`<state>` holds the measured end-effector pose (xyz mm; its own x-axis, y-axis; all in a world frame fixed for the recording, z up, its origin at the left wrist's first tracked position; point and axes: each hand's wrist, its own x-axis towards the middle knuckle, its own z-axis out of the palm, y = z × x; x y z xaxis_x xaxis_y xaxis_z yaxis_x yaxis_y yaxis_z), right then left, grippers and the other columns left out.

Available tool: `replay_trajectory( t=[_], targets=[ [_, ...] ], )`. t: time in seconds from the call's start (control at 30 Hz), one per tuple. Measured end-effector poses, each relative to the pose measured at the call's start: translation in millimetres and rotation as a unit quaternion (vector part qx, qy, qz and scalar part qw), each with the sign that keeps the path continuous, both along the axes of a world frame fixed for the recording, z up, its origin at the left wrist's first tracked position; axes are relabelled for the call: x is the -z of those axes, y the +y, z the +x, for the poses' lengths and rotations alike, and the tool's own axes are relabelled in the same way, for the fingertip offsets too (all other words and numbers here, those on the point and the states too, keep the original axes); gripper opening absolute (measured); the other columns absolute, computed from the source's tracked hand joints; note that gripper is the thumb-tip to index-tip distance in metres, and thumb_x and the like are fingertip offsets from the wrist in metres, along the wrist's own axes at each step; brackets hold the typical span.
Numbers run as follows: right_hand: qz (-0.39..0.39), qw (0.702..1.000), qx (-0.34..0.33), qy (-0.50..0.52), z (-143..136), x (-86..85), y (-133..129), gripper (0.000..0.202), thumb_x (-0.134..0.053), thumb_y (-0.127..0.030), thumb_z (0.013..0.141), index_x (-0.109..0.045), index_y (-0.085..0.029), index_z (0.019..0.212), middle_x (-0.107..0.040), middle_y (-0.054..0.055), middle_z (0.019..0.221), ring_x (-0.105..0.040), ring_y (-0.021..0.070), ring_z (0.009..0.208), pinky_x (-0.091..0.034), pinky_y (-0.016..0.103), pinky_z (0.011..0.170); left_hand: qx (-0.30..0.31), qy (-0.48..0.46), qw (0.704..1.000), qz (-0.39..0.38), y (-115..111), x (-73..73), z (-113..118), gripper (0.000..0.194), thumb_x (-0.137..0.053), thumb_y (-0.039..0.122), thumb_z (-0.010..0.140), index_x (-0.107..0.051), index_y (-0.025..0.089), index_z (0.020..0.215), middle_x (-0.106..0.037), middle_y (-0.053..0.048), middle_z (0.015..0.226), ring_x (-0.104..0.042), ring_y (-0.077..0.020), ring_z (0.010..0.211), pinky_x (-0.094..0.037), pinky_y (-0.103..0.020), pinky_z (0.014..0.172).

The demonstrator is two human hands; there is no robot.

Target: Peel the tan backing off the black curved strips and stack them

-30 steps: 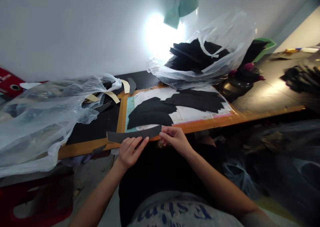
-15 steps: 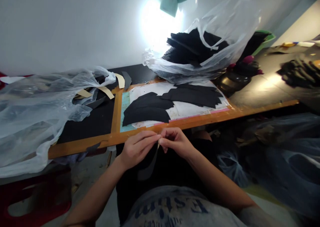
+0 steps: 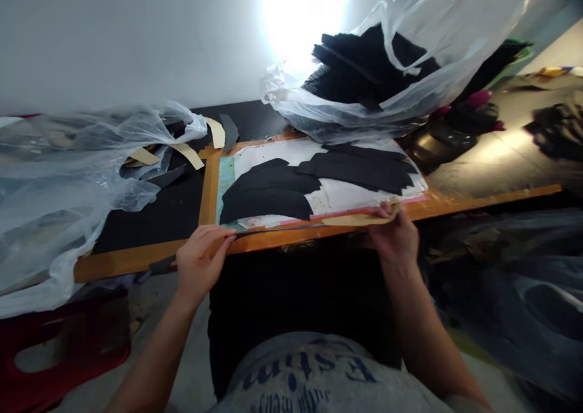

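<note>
My left hand is closed at the table's front edge, thumb and fingers pinching one end of a thin dark strip. The strip stretches toward the right and meets a tan paper strip. Farther right, my right hand is closed on the far end of that tan strip, which curls up at the fingers. Where the dark and tan parts meet, I cannot tell whether they are still joined. Just behind them, black cut pieces lie overlapping on white paper, with another overlapping group to their right.
A clear plastic bag full of stacked black pieces stands at the back. Another plastic bag covers the left side, with tan strips beside it. A dark rounded object stands to the right. A red stool is below left.
My hands were together at the front edge and are now wide apart, left hand to the left, right hand to the right. The dark and tan strips now show stretched between them.
</note>
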<state>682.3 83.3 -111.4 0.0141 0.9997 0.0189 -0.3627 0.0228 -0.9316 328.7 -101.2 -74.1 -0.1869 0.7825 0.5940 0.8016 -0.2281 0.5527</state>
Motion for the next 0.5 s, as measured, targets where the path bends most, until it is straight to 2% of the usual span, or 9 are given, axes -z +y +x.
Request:
replay_trajectory(
  t=[0.07, 0.13, 0.2, 0.27, 0.33, 0.4, 0.5],
  targets=[
    [0.029, 0.997, 0.069, 0.015, 18, -6.8, 7, 0.037, -0.062, -0.057, 0.089, -0.041, -0.027, 0.085, -0.037, -0.007, 0.066, -0.031, 0.0095, 0.048, -0.031, 0.021, 0.044, -0.018, -0.016, 0.999, -0.034, 0, 1.8, -2, 0.012, -0.07, 0.022, 0.093, -0.077, 0.023, 0.103, -0.075, -0.004, 0.098, -0.07, -0.0178, 0.092, -0.056, -0.033, 0.086],
    [0.058, 0.994, 0.063, -0.063, 23, -16.8, 1, 0.031, -0.057, -0.057, 0.094, -0.047, -0.028, 0.096, -0.035, -0.008, 0.063, -0.025, 0.0092, 0.045, -0.02, 0.022, 0.042, -0.027, -0.025, 0.998, -0.056, 2, 3.4, 0, 0.014, -0.069, 0.026, 0.094, -0.078, 0.023, 0.105, -0.076, -0.004, 0.1, -0.07, -0.0183, 0.094, -0.056, -0.032, 0.086],
    [0.085, 0.979, -0.014, -0.187, 13, -25.6, -17, 0.031, -0.064, -0.055, 0.092, -0.055, -0.027, 0.103, -0.044, -0.006, 0.063, -0.036, 0.0102, 0.048, -0.027, 0.024, 0.046, -0.035, -0.035, 0.997, -0.066, 6, 5.2, 3, 0.016, -0.068, 0.029, 0.095, -0.079, 0.023, 0.106, -0.076, -0.005, 0.101, -0.071, -0.0187, 0.093, -0.057, -0.032, 0.085],
    [0.112, 0.939, -0.126, -0.3, -8, -28.7, -40, 0.038, -0.082, -0.049, 0.078, -0.063, -0.023, 0.098, -0.058, -0.002, 0.071, -0.052, 0.013, 0.06, -0.039, 0.026, 0.056, -0.046, -0.048, 0.996, -0.067, 9, 6.8, 6, 0.017, -0.067, 0.03, 0.095, -0.079, 0.022, 0.105, -0.076, -0.005, 0.1, -0.071, -0.0189, 0.092, -0.057, -0.033, 0.085],
    [0.133, 0.896, -0.205, -0.371, -31, -24.9, -62, 0.044, -0.092, -0.046, 0.066, -0.065, -0.021, 0.092, -0.067, 0.001, 0.081, -0.061, 0.0175, 0.072, -0.045, 0.028, 0.066, -0.059, -0.064, 0.994, -0.063, 10, 8.2, 8, 0.018, -0.067, 0.03, 0.095, -0.079, 0.022, 0.105, -0.076, -0.005, 0.1, -0.071, -0.019, 0.092, -0.057, -0.034, 0.086],
    [0.141, 0.87, -0.244, -0.405, -48, -17.2, -75, 0.038, -0.087, -0.048, 0.073, -0.065, -0.021, 0.089, -0.069, 0.001, 0.082, -0.063, 0.0186, 0.074, -0.047, 0.029, 0.068, -0.071, -0.082, 0.992, -0.059, 9, 9.3, 8, 0.018, -0.068, 0.03, 0.094, -0.079, 0.023, 0.106, -0.077, -0.005, 0.101, -0.071, -0.0189, 0.093, -0.057, -0.033, 0.087],
    [0.132, 0.883, -0.249, -0.376, -58, -9.6, -74, 0.025, -0.072, -0.044, 0.089, -0.065, -0.02, 0.083, -0.067, 0.001, 0.076, -0.06, 0.0159, 0.068, -0.045, 0.028, 0.065, -0.085, -0.114, 0.988, -0.059, 8, 10.6, 4, 0.019, -0.069, 0.031, 0.092, -0.079, 0.022, 0.106, -0.077, -0.005, 0.101, -0.071, -0.0188, 0.092, -0.056, -0.032, 0.085]
  ],
)
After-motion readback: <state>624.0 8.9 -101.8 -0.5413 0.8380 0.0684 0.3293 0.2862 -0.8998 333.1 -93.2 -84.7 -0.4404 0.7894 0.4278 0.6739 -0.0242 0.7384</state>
